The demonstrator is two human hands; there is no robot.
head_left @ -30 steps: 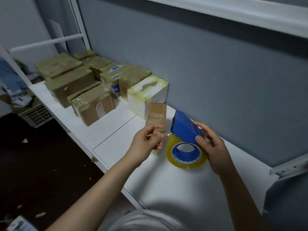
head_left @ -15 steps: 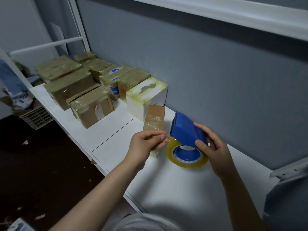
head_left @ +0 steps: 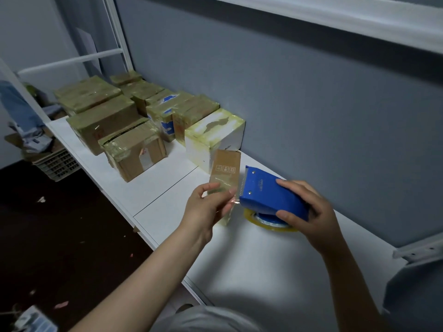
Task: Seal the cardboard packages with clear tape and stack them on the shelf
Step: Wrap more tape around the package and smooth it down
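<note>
1 slim carton (head_left: pixel 225 166), 8+ taped pkgs (head_left: pixel 134 154) at its 10 o'clock on shelf (head_left: pixel 251 259); L hand (head_left: pixel 206 209) pinches tape end (head_left: pixel 231 198) in front of carton, R hand (head_left: pixel 309 216) at 3 o'clock grips blue tape dispenser (head_left: pixel 268 195).

Shelf (head_left: pixel 251 271) runs along wall (head_left: pixel 311 92), far-left to near-right. Sealed packages (head_left: pixel 134 154) clustered on its far-left part, back row against wall. Slim package (head_left: pixel 226 167) upright mid-shelf, just in front of nearest sealed box (head_left: pixel 213 137). Tape dispenser (head_left: pixel 268 195) just right of it, in right hand (head_left: pixel 309 212). Tape strip (head_left: pixel 233 201) spans dispenser to left hand (head_left: pixel 206 209), in front of slim package. Crate (head_left: pixel 57 164) on floor, left of shelf.
</note>
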